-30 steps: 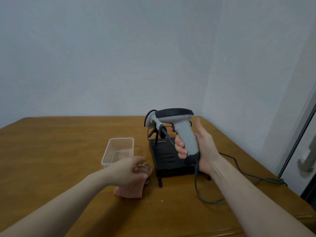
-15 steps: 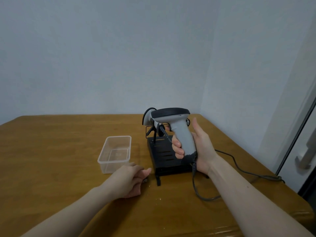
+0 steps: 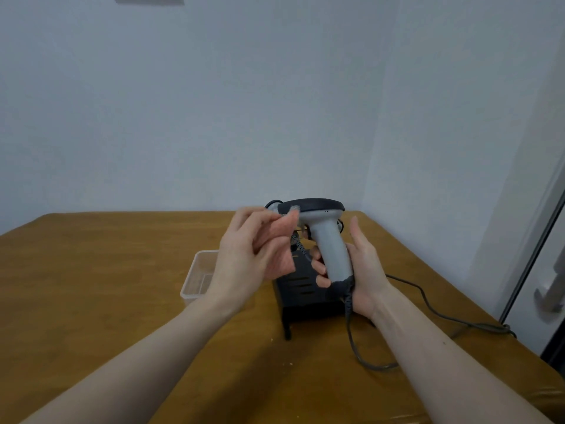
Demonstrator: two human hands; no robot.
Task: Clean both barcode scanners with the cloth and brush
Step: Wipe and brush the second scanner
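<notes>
My right hand [image 3: 363,270] grips the handle of a grey barcode scanner [image 3: 331,243] with a black top, held upright above a black stand [image 3: 305,298]. My left hand [image 3: 244,255] is raised beside the scanner's head and pinches a pink cloth [image 3: 283,240] against its front end. Something small and shiny shows at the cloth's top edge; I cannot tell what it is. A second scanner [image 3: 272,206] sits behind on the stand, mostly hidden by my left hand and the held scanner.
A clear plastic container [image 3: 198,280] stands on the wooden table [image 3: 91,286] left of the stand. The scanner's dark cable [image 3: 428,304] trails over the table to the right edge. A wall corner rises behind, and a door handle [image 3: 550,289] shows at right.
My left hand has lifted the pink cloth off the table and brought it up to the scanner's head. The right hand still holds the scanner upright.
</notes>
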